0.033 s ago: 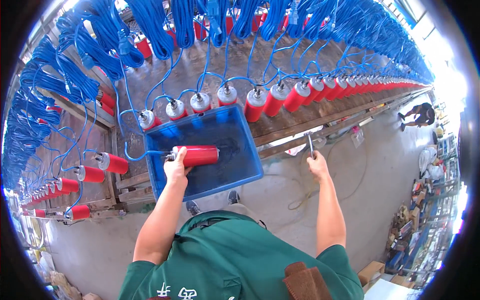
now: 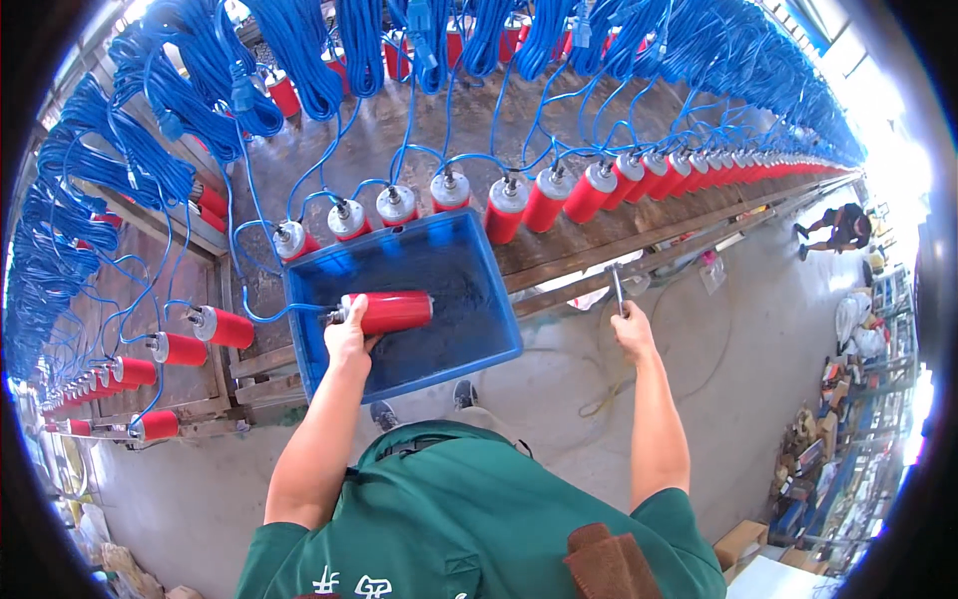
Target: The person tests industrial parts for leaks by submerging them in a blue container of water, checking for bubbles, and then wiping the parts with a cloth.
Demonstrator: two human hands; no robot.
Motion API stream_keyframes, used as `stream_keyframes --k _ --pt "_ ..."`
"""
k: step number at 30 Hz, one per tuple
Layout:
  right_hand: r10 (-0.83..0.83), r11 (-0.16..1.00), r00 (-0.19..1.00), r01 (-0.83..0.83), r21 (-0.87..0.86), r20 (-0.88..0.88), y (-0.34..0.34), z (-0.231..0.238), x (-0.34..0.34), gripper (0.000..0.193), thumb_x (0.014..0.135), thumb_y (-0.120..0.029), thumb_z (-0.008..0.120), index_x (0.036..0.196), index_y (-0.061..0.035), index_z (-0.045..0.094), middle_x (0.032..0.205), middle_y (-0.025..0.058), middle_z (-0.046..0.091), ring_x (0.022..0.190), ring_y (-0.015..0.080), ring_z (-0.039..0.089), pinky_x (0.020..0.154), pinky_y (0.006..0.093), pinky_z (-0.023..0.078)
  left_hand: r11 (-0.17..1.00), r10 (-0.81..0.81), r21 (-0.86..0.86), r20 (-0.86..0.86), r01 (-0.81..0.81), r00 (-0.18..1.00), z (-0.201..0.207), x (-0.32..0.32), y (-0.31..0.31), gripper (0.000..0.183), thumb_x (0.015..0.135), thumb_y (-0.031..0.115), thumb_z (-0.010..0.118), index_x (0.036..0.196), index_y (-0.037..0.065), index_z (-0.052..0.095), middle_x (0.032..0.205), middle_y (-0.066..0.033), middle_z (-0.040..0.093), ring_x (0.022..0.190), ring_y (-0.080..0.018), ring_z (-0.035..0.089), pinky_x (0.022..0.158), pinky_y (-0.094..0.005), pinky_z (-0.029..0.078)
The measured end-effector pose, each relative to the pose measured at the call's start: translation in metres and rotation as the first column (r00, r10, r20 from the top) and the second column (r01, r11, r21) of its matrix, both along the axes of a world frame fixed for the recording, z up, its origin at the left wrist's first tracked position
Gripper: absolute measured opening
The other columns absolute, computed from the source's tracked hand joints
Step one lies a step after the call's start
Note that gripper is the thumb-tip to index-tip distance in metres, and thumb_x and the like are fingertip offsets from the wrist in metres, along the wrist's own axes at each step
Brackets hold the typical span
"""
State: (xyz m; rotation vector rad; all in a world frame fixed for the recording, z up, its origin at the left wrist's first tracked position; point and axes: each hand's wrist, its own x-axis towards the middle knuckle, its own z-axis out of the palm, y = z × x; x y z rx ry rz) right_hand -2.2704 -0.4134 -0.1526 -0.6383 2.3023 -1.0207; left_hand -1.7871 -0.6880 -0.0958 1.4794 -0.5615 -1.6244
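Observation:
My left hand (image 2: pixel 347 339) grips a red cylinder (image 2: pixel 397 311) by its silver end, where a blue cable comes out. The cylinder lies level over a blue plastic bin (image 2: pixel 507 344) that holds dark liquid with a rippled surface. Off to the right, away from the bin, my right hand (image 2: pixel 631 331) is closed around a slim metal hand tool (image 2: pixel 618 290) that points upward; its exact kind is too small to make out. Behind the bin, similar red cylinders (image 2: pixel 507 207) with silver caps and blue cables stand in a row along the table edge.
Bundles of blue cable (image 2: pixel 289 50) hang across the far side. More red cylinders (image 2: pixel 180 347) lie at the left edge of the wooden table (image 2: pixel 399 125). A person (image 2: pixel 838 228) is at the far right, near shelves of goods (image 2: pixel 818 439). A thin hose lies on the floor.
The bin and cylinder sit very slightly further left in the picture. Both hands keep their hold. The person at far right has shifted their legs a little.

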Motion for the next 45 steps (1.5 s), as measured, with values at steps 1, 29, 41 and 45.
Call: stream_keyframes --k 1,29,41,45 --pt "0.029 0.999 1.0 -0.029 -0.026 0.002 0.0 -0.001 0.002 0.021 0.091 -0.009 0.06 0.11 -0.0031 0.062 0.075 0.0009 0.057 0.057 0.0113 0.052 0.051 0.0304 0.041 0.998 0.014 0.054 0.02 -0.015 1.0 -0.002 0.001 -0.001 0.068 0.079 0.034 0.096 0.131 0.01 0.06 0.127 -0.0117 0.068 0.118 -0.0334 0.068 0.086 -0.0556 0.062" --pt "0.24 0.944 0.794 -0.325 -0.056 -0.558 -0.127 0.008 0.085 0.046 0.09 -0.006 0.069 0.136 -0.0024 0.063 0.137 0.0206 0.063 0.128 0.0423 0.059 0.109 0.0472 0.049 0.634 -0.353 -0.287 0.719 0.718 0.599 0.034 0.04 0.075 0.04 0.098 0.006 0.062 0.137 -0.004 0.066 0.136 -0.0193 0.072 0.129 -0.028 0.067 0.111 -0.0359 0.051" --pt "0.307 0.831 0.733 -0.517 -0.204 -0.607 -0.12 0.086 0.246 0.042 0.088 -0.007 0.07 0.13 -0.003 0.065 0.147 0.0203 0.054 0.136 0.0416 0.05 0.117 0.0512 0.041 0.782 -0.565 -0.335 -0.027 0.525 0.825 0.034 0.081 0.053 0.057 0.101 0.007 0.067 0.156 0.001 0.049 0.155 -0.0182 0.057 0.141 -0.0315 0.058 0.113 -0.045 0.051" --pt "0.332 0.838 0.697 -0.527 -0.141 -0.635 -0.119 0.088 0.248 0.044 0.086 -0.008 0.07 0.129 -0.004 0.065 0.147 0.0195 0.054 0.137 0.0409 0.05 0.116 0.0513 0.041 0.779 -0.562 -0.371 -0.053 0.507 0.825 0.03 0.082 0.056 0.058 0.103 0.016 0.062 0.158 0.002 0.047 0.156 -0.0188 0.055 0.143 -0.0329 0.056 0.113 -0.0475 0.051"
